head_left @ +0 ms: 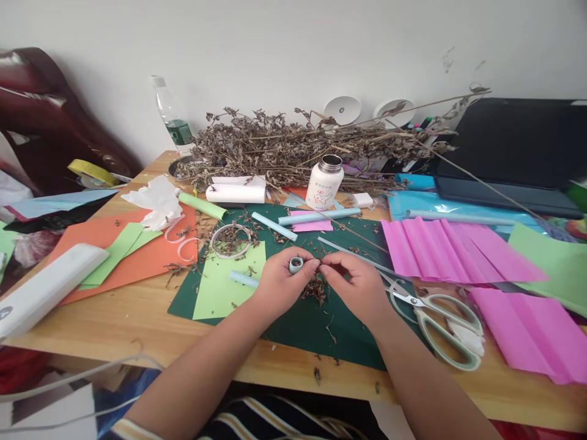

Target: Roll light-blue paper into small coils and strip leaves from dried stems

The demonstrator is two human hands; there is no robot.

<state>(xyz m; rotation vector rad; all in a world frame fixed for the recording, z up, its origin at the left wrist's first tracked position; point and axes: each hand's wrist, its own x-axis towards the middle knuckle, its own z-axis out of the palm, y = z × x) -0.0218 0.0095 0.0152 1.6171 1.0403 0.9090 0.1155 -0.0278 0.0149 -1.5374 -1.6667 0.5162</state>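
Note:
My left hand is closed around a small light-blue paper tube, its round opening facing up with brown bits inside. Thumb and fingers of my right hand are pinched at a bit of dried leaf, right against my left fingertips. Beneath the hands, a pile of crumbled dried leaves lies on the green cutting mat. Another light-blue tube emerges from behind my left hand, over a light-green paper sheet. A roll of tape with leaf bits lies close by.
Scissors lie right of my right hand, beside pink crepe paper. A white bottle stands open behind the mat. Dried stalks spread along the wall. Left are orange paper and a long white device; a laptop is back right.

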